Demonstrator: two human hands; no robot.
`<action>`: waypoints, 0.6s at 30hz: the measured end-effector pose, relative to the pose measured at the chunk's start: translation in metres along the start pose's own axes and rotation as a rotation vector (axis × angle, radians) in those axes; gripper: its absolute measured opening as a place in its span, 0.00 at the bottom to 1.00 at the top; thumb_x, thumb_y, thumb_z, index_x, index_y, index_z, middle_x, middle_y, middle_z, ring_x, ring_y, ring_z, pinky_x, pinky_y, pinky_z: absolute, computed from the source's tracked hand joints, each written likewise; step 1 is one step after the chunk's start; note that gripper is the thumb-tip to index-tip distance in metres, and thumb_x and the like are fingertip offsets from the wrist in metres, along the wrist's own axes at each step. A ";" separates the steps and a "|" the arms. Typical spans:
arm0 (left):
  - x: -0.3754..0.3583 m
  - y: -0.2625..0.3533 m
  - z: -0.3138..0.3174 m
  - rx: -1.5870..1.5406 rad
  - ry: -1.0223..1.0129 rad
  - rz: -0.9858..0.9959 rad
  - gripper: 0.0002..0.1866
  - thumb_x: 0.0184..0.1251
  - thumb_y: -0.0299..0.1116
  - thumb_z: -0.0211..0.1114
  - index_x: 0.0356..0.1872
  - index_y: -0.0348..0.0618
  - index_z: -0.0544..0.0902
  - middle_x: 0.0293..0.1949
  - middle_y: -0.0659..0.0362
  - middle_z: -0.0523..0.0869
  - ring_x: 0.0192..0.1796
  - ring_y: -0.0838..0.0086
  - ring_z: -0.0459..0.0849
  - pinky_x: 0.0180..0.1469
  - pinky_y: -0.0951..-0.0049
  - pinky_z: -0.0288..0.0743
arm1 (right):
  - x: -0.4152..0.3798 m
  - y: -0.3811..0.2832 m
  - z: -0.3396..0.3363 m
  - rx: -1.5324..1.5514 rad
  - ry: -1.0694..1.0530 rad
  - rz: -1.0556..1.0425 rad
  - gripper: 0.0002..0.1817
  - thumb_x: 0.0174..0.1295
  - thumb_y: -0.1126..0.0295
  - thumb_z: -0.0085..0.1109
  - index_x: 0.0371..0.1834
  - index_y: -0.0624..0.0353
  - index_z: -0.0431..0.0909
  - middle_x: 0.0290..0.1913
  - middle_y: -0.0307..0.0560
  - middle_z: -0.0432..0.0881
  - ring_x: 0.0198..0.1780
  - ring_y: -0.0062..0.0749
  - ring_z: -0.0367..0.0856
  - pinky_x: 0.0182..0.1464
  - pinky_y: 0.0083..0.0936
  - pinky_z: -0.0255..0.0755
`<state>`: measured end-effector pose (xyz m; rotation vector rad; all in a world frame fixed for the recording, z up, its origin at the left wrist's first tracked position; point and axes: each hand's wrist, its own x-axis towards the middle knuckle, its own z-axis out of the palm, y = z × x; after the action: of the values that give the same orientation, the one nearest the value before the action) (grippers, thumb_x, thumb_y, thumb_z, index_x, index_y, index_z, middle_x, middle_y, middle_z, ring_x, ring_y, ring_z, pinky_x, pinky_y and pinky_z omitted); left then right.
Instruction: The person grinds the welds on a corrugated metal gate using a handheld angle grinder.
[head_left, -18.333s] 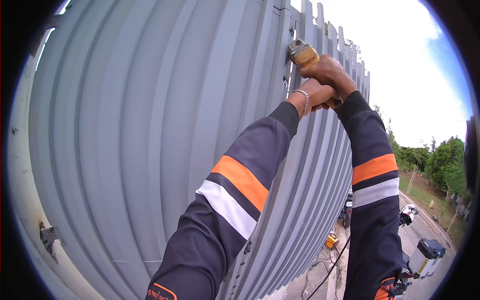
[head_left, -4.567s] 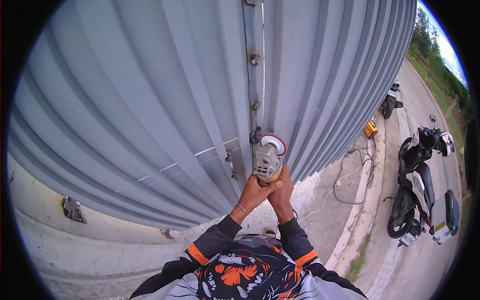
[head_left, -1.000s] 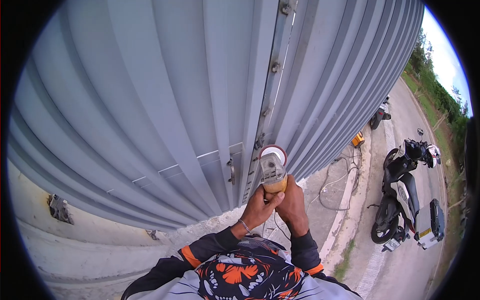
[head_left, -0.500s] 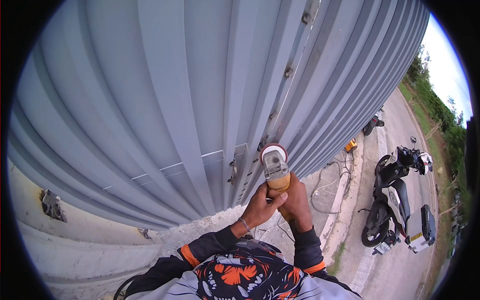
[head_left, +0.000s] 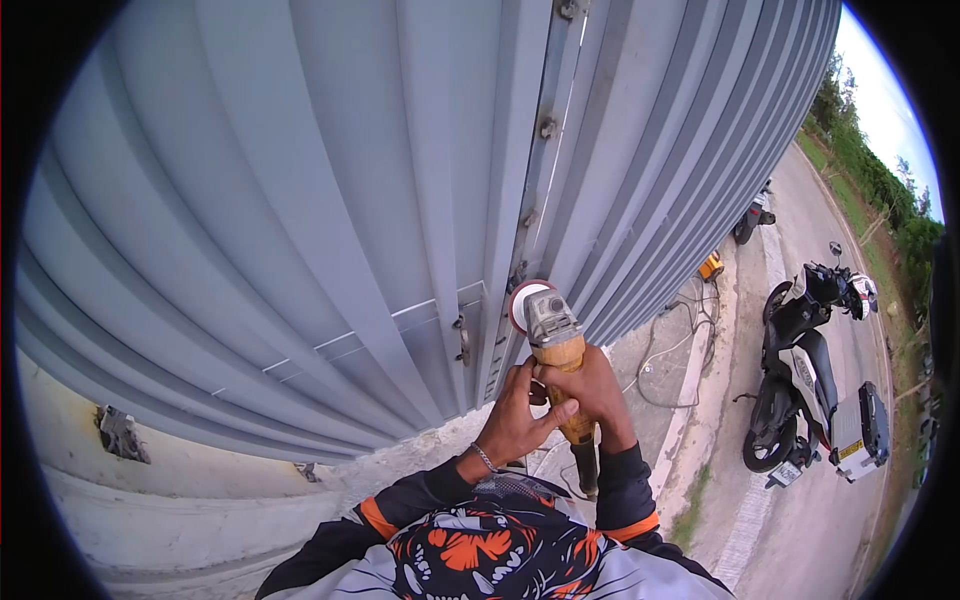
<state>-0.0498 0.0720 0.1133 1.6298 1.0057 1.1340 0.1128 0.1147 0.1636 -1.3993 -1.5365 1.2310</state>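
A yellow angle grinder [head_left: 558, 345] with a grey metal head is in front of me, its white-faced, red-rimmed disc [head_left: 522, 306] close against the vertical steel seam [head_left: 538, 165] of a grey corrugated metal wall. My right hand [head_left: 598, 388] is closed around the grinder's body from the right. From the left, my left hand [head_left: 510, 420] grips the lower body, thumb lying across it and fingers curled at its side. The grinder's dark rear end [head_left: 586, 465] hangs below the hands. A metal latch-like piece [head_left: 463, 340] sits on the wall left of the disc.
The corrugated wall [head_left: 370, 170] fills the view ahead. Cables [head_left: 655, 370] lie on the concrete at right, near a yellow machine [head_left: 711, 266]. A parked motorcycle [head_left: 805, 375] with a rear box stands on the road; another vehicle [head_left: 750, 222] is farther back.
The grinder has turned, its disc now tilted to the left and more of its body showing. My left hand has shifted lower with its grip looser. The view has swung slightly.
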 end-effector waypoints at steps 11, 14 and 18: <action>0.004 0.012 0.001 0.110 0.030 0.018 0.51 0.69 0.51 0.76 0.79 0.29 0.58 0.53 0.46 0.73 0.48 0.61 0.84 0.54 0.63 0.82 | 0.011 -0.003 -0.010 0.170 -0.101 0.043 0.24 0.57 0.60 0.75 0.50 0.67 0.87 0.42 0.45 0.91 0.43 0.28 0.88 0.49 0.28 0.81; 0.004 0.019 0.002 0.142 0.022 -0.001 0.51 0.70 0.50 0.75 0.80 0.29 0.57 0.53 0.46 0.73 0.49 0.60 0.84 0.55 0.63 0.82 | 0.012 0.000 -0.012 0.241 -0.117 0.042 0.24 0.57 0.60 0.75 0.51 0.66 0.87 0.43 0.45 0.90 0.44 0.28 0.87 0.49 0.28 0.80; 0.002 0.020 0.006 0.190 0.022 -0.013 0.53 0.69 0.51 0.76 0.79 0.23 0.56 0.54 0.46 0.72 0.50 0.63 0.83 0.56 0.65 0.82 | 0.014 0.018 -0.014 0.362 -0.146 0.043 0.25 0.58 0.61 0.75 0.54 0.66 0.85 0.45 0.44 0.89 0.45 0.29 0.87 0.49 0.28 0.80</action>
<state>-0.0411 0.0668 0.1315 1.7598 1.1662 1.0771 0.1290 0.1304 0.1494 -1.1307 -1.2994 1.5765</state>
